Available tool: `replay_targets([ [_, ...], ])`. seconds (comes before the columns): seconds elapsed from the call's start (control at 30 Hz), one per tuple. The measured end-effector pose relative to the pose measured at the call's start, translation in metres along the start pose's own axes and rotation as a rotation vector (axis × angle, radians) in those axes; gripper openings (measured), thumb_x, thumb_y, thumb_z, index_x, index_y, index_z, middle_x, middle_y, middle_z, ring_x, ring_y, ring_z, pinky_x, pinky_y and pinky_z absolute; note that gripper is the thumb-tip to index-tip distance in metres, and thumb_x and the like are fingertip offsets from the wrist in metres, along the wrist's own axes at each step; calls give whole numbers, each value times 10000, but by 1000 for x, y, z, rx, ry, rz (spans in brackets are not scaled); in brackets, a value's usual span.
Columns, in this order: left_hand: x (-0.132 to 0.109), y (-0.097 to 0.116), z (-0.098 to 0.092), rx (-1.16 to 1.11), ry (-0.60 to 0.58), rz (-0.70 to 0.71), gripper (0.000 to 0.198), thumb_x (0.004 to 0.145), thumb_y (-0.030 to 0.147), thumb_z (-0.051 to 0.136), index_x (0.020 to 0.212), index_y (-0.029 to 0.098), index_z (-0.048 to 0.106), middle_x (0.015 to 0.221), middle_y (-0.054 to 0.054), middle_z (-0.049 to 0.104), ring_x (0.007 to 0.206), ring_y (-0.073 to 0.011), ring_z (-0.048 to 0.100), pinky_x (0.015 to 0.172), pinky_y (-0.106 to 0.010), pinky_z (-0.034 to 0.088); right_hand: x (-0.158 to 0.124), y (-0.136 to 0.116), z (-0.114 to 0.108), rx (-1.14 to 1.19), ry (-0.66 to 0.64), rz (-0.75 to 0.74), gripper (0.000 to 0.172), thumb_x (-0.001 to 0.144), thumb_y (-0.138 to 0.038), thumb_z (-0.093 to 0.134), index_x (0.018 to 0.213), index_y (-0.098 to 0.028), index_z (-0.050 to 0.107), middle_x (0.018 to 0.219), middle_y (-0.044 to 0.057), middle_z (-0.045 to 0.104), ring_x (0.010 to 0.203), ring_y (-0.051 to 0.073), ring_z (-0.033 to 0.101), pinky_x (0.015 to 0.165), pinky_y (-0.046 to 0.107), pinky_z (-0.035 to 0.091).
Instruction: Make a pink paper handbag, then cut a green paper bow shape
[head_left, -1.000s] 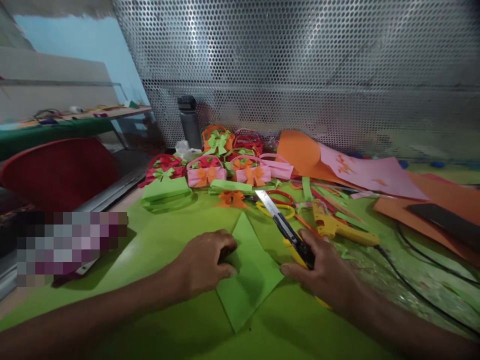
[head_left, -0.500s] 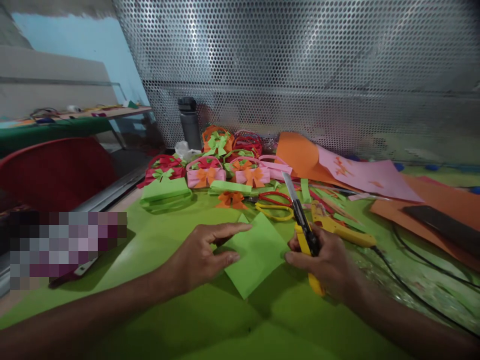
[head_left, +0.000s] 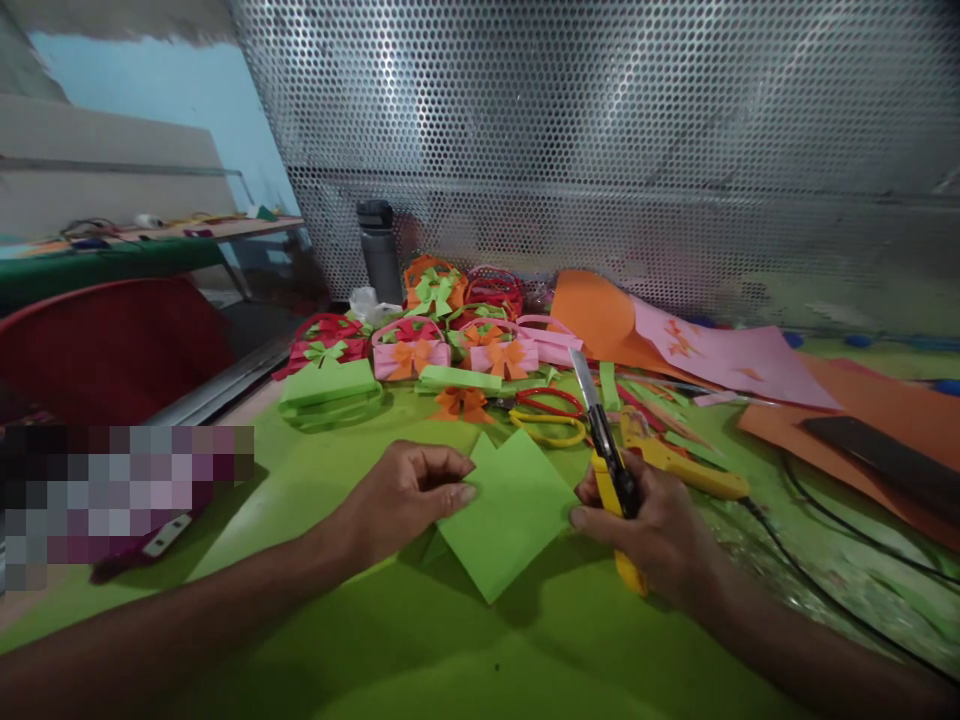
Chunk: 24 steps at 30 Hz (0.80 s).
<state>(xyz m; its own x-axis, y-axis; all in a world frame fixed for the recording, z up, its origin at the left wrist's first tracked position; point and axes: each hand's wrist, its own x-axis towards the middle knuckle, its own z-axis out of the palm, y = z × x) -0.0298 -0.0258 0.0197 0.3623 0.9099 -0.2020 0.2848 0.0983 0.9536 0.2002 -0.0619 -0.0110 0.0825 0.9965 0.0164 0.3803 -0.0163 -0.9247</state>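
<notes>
My left hand point(head_left: 409, 495) pinches the left edge of a folded green paper square point(head_left: 510, 510), which is lifted a little above the green sheet point(head_left: 390, 650) covering the table. My right hand point(head_left: 652, 525) is closed round a yellow utility knife point(head_left: 611, 470) with its blade out and pointing up and away; its thumb also touches the paper's right corner.
Behind the hands lie scissors with yellow and red handles point(head_left: 547, 415), a yellow glue gun point(head_left: 675, 460) with a black cable, several small paper baskets with bows point(head_left: 420, 345), orange and pink sheets point(head_left: 705, 345), a grey bottle point(head_left: 379, 250) and a black phone point(head_left: 885, 450). A perforated metal wall stands behind.
The green paper has been lifted off the table and turned, held between both hands. The knife has swung from slanting left to nearly upright. My left fingers have curled into a pinch.
</notes>
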Motion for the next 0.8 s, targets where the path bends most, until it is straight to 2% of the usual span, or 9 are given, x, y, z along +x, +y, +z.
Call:
replay_targets([
  [0.07,0,0,1,30,-8,1,171,636,288,658,651,132,588,577,43,499,540,-75,422,507,-197,330,0,-1,0,6,11,3,187,598,-256,655,703,-204,509,638,-30,563,568,132,522,528,253,439],
  [0.17,0,-1,2,26,-24,30,192,658,315,634,653,140,557,564,57,449,521,-67,363,489,-196,284,-1,-2,0,15,15,22,201,606,-261,660,736,-202,518,665,-14,597,593,148,557,543,267,461],
  [0.47,0,-6,3,71,-58,64,227,657,328,621,612,156,480,515,78,376,478,-55,315,438,-182,247,-1,-3,-1,43,23,-27,213,617,-245,679,775,-198,544,714,10,655,660,179,626,605,297,514],
  [0.6,1,-6,4,113,-1,77,221,637,320,624,589,156,484,494,77,383,460,-53,314,416,-176,237,-2,-5,-2,132,17,-51,268,617,-291,705,828,-193,572,807,46,701,746,208,656,665,325,531],
  [0.7,2,-5,1,150,53,72,213,642,313,625,607,153,490,509,73,393,474,-58,327,434,-179,256,-1,-5,-4,156,21,-49,275,612,-294,716,827,-188,580,787,49,707,723,211,662,652,330,535],
  [0.8,2,-6,-3,230,14,110,209,702,316,581,627,163,460,536,67,389,493,-70,347,457,-188,286,0,-2,-5,162,7,-43,275,630,-287,711,839,-185,563,782,44,699,724,202,659,669,327,531],
])
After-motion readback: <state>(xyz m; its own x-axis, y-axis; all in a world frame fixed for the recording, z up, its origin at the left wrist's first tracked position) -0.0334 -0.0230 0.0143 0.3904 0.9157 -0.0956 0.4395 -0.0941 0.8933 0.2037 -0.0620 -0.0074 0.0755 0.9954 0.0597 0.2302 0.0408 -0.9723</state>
